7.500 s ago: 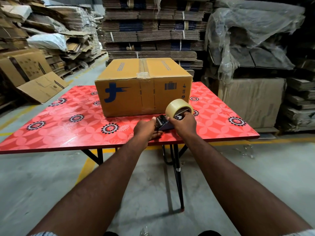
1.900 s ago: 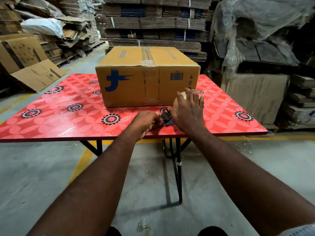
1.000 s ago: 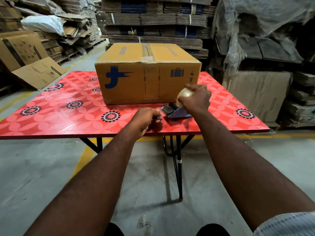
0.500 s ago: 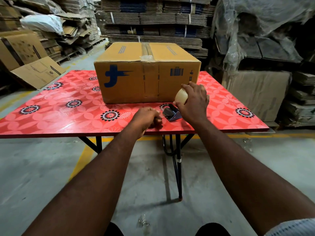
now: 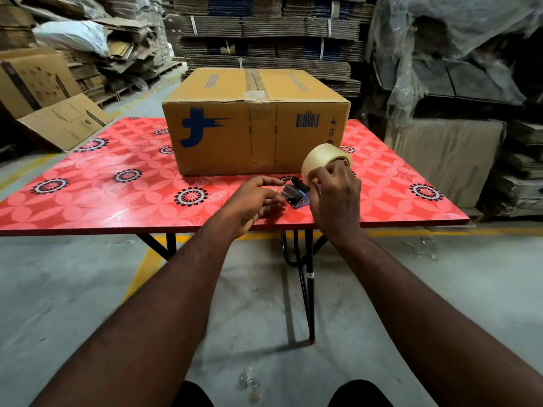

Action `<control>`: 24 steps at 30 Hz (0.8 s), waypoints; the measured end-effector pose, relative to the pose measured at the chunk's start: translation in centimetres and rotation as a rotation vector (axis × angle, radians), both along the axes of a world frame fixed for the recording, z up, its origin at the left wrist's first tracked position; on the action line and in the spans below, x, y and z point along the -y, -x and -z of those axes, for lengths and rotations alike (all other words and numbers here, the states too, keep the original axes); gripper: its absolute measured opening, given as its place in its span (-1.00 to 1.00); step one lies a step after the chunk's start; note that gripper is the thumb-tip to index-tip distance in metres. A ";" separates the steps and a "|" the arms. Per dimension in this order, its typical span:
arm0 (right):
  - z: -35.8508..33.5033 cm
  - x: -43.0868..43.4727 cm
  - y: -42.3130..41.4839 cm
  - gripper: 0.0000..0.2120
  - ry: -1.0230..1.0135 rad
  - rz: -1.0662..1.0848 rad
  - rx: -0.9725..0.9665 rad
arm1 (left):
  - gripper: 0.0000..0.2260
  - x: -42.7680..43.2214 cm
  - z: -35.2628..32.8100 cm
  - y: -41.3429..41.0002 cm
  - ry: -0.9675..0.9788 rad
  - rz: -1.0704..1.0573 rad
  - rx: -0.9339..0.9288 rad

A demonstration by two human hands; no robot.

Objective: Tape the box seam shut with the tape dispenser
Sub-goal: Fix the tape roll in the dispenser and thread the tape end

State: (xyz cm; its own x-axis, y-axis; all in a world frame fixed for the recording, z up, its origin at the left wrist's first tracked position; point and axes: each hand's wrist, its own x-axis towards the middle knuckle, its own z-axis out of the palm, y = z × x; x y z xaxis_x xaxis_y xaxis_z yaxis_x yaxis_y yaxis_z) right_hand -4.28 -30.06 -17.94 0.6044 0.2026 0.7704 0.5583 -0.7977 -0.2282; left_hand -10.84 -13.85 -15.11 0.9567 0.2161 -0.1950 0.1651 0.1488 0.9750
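I see the box (image 5: 255, 136) on the red flowered table (image 5: 117, 186), with a strip of tape along its top seam (image 5: 255, 82). The tape dispenser (image 5: 296, 196) rests on the table just in front of the box's right front corner. My right hand (image 5: 335, 198) curls around the tape roll (image 5: 318, 158) and grips it. My left hand (image 5: 252, 198) sits just left of the dispenser's dark front end, fingers half curled and blurred; I cannot tell whether it pinches anything
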 end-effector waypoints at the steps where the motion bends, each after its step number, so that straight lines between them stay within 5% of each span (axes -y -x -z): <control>1: 0.1 0.1 0.0 -0.82 -0.054 -0.044 -0.060 | -0.76 0.1 0.0 0.0 0.000 -0.005 0.004; 10: -1.3 -1.1 -0.2 -0.83 -0.396 -0.125 -0.373 | -0.68 1.3 0.2 1.2 -0.101 -0.149 0.064; 24: -1.5 -2.2 -1.6 -0.75 -0.373 -0.436 -0.572 | -0.77 4.5 3.0 3.6 -0.183 -0.437 0.184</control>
State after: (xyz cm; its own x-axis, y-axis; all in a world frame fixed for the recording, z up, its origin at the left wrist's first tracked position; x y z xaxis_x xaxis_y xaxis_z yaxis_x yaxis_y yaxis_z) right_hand -2.64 -27.86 -16.46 0.8512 0.3015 0.4296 0.5180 -0.3505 -0.7803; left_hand -14.39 -18.38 -18.11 0.7844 0.6185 0.0465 -0.0512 -0.0103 0.9986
